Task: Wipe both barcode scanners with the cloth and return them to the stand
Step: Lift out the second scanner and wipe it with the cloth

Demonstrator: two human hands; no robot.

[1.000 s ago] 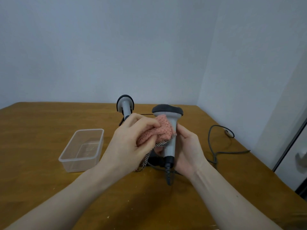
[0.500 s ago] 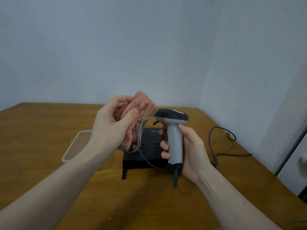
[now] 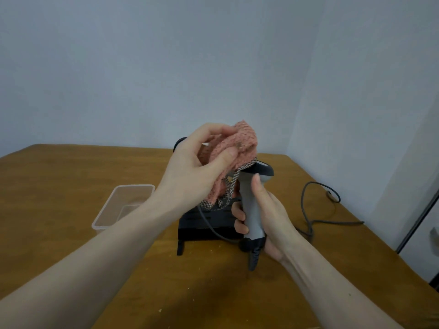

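Head view: near the frame's centre our left hand [image 3: 190,169] bunches the pink cloth [image 3: 235,148], fingers clamped on it, its checkered edge hanging down onto the head of the scanner [image 3: 253,205]. Our right hand [image 3: 268,214] is wrapped tight around that scanner's grey handle, holding it upright above the table [image 3: 59,181], thumb up along the back. Its cable [image 3: 318,222] runs off toward 3 o'clock. The black stand [image 3: 204,224] sits just behind the scanner, at 9 o'clock of the right hand. A dark rounded edge of the second scanner [image 3: 179,142] peeks past the left hand; we cannot tell where it rests. A clear tub [image 3: 123,205] lies at 9 o'clock of the stand.
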